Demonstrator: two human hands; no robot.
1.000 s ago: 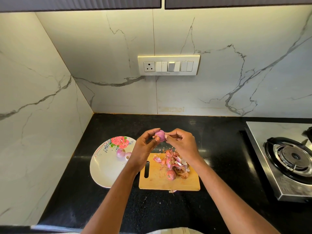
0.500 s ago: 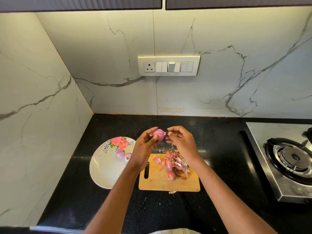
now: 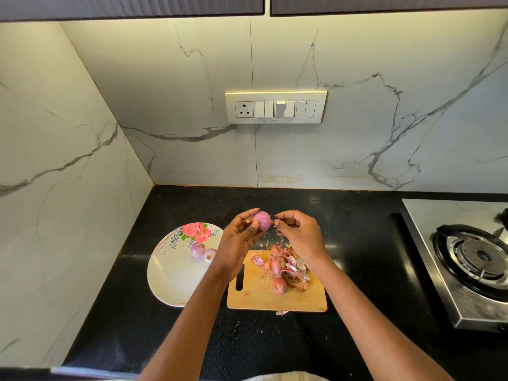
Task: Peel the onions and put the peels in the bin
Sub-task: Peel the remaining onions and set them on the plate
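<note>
1. Since 1.0 s ago the right hand (image 3: 298, 235) has drawn back from the onion (image 3: 262, 220); then its fingertips covered the bulb's right side, now they sit just beside it, pinching what looks like a thin strip of skin.
2. The onion is held in the air above the far edge of the cutting board (image 3: 277, 298), its top mostly bare and pink-purple. Which way its long axis runs is hard to tell.
3. The left hand (image 3: 240, 240) is the holding grip: thumb and fingers curl around the bulb from the left and below, palm turned up.
4. The onion lies directly left of the right fingertips, so the next pull likely goes rightward, away from the bulb. The right wrist is bent, fingers curled downward.
5. On the board lie a heap of peels (image 3: 291, 266) and 1 unpeeled onion (image 3: 279, 285).
6. The flowered plate (image 3: 170, 281) to the left carries 2 peeled onions (image 3: 203, 251). No bin is in view; a stove (image 3: 467, 259) stands on the table at right.
</note>
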